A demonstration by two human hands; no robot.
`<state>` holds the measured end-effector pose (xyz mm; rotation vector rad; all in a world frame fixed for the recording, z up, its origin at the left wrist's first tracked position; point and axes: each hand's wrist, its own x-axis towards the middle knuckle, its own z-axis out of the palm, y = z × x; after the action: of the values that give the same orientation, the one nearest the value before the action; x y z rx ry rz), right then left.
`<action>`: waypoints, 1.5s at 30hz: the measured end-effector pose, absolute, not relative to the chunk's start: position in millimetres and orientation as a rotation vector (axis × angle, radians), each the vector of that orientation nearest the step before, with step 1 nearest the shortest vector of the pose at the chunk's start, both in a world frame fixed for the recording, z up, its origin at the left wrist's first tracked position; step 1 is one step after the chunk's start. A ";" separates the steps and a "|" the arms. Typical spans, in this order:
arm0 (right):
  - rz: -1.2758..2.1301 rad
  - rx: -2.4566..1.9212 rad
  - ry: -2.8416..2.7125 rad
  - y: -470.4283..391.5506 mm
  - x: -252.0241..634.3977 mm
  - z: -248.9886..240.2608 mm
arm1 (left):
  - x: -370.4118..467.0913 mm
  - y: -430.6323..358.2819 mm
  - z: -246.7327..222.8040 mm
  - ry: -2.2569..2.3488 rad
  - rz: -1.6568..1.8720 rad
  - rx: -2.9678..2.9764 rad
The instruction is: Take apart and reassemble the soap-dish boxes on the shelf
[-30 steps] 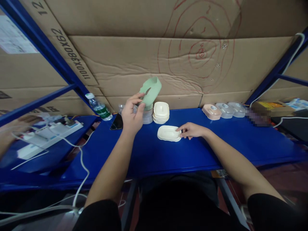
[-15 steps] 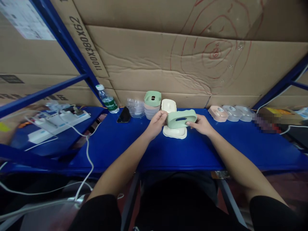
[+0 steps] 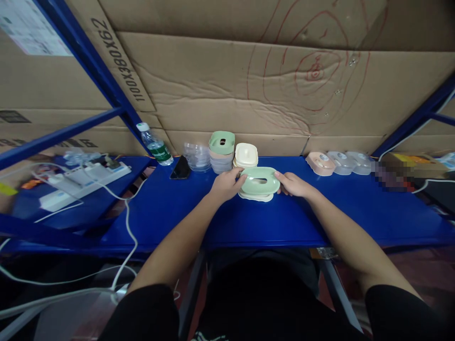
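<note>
Between my two hands is a green plastic soap dish tray [image 3: 261, 188] with an oval slot in its middle. My left hand [image 3: 227, 183] pinches its left end, and my right hand [image 3: 290, 183] grips the right end with the thumb on the rim. The tray is held over a cream dish [image 3: 256, 197], which it mostly covers; whether the two touch I cannot tell. Just behind stand stacked cream pieces [image 3: 246, 154]. To their left is a stack [image 3: 222, 143] with a green tray on top and pinkish and clear pieces below.
Clear plastic lids [image 3: 197, 156], a black phone [image 3: 181, 167] and a water bottle [image 3: 155, 145] stand at the back left. Back right, a pink dish [image 3: 321, 163] and two clear ones [image 3: 341, 163] sit in a row. A power strip [image 3: 85, 186] with cables lies far left.
My hands have turned the green tray from a tilted, edge-up pose to a flatter one above the cream dish. My view has shifted slightly.
</note>
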<state>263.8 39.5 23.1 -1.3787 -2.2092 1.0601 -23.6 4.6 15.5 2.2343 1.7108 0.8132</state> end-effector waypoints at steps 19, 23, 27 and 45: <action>1.190 -1.416 -2.259 48.9 260.2 2.8 | -26.8 16.6 7.8 1.854 0.368 2.295; 1.140 -1.402 -2.270 50.7 260.8 -1.1 | -29.4 19.2 4.2 1.836 0.283 2.294; 1.032 -1.471 -2.274 53.2 261.8 -1.2 | -29.9 21.3 1.9 1.806 0.292 2.297; 0.956 -1.640 -2.251 56.9 258.9 -1.8 | -22.5 20.2 10.0 1.853 0.199 2.246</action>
<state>258.9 56.9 -1.8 -1.6401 -2.2513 0.9556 -22.5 20.2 10.0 2.2458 1.8535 0.1988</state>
